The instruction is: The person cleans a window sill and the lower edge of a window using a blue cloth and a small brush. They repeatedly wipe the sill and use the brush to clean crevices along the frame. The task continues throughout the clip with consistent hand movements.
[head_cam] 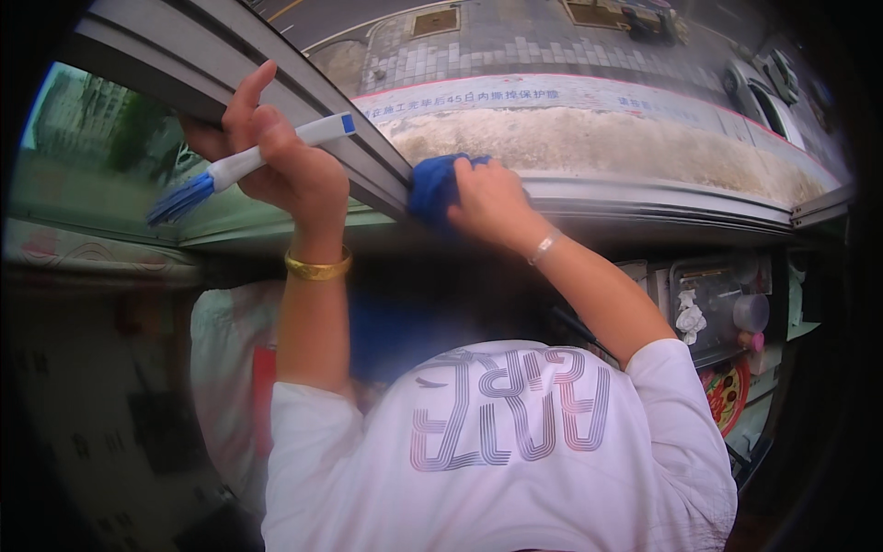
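My left hand (293,162) holds a brush (231,169) with a white, blue-tipped handle and blue bristles, pinched by the thumb. Its fingers reach up against the grey metal frame (369,169) of a window sash. The bristles hang down to the left, in front of the green-tinted glass (83,165). In my right hand (493,203) is a bunched blue cloth (434,190). That cloth presses at the lower end of the sash frame, where it meets the metal window track (655,203). The hand hides part of the cloth and the track beneath.
Beyond the track lies a rough concrete ledge (586,141), edged by printed protective film (483,90). Outside are paving (469,58) and a parked car (755,100). At right, a clear tray (714,345) holds crumpled tissue (690,321) beside a round floral tray (735,397).
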{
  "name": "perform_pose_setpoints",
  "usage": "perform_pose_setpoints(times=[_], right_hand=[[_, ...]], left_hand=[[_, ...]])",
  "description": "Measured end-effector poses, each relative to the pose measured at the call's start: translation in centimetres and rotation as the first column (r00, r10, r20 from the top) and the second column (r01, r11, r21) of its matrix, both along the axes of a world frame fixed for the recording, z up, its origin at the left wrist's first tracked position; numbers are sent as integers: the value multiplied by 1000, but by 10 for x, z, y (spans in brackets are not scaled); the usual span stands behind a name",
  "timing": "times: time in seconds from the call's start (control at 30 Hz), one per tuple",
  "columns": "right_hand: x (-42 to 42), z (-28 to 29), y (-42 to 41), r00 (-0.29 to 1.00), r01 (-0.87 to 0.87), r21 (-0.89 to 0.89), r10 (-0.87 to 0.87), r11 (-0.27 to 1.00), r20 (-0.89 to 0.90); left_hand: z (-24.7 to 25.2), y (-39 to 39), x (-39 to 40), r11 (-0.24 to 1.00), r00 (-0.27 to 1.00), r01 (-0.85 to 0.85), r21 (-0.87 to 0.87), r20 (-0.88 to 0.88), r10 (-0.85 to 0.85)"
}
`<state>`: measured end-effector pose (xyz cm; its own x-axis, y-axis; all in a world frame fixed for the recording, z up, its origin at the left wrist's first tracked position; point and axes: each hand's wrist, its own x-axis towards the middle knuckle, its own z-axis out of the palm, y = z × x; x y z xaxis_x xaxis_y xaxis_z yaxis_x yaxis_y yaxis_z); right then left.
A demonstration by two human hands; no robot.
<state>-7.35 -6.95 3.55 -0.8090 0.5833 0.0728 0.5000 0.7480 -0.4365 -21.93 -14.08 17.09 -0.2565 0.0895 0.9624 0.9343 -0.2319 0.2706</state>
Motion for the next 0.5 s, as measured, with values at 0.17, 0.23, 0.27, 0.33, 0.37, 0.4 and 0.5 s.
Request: perform_pose_setpoints(times=[0.17, 0.23, 0.27, 0.33, 0.37, 0.4, 0.5], right_hand=[[4, 1, 32, 825, 103, -251, -223, 963, -519], [41, 16, 63, 767, 118, -75, -139, 990, -626], [64, 32, 74, 804, 75, 31, -42, 997, -593], [103, 58, 86, 918, -3, 262, 107, 965, -382], [118, 62, 90, 974, -54, 279, 112, 959, -197], [131, 53, 93, 990, -127, 252, 140, 959, -34], [131, 5, 93, 961, -277, 65, 276, 959, 32]], left_hand=[[-4, 1, -4, 998, 998, 58, -36, 19, -57], [-5, 0, -3, 994, 993, 98, -43, 66, -96], [-7, -4, -3, 990, 987, 123, -64, 113, -115], [-6, -5, -6, 997, 997, 77, -10, 21, -76], [-3, -2, -7, 998, 998, 62, 18, -25, -61], [-4, 1, -7, 998, 998, 51, 31, -50, -49], [-4, 4, -12, 998, 994, 48, 44, -103, -43]])
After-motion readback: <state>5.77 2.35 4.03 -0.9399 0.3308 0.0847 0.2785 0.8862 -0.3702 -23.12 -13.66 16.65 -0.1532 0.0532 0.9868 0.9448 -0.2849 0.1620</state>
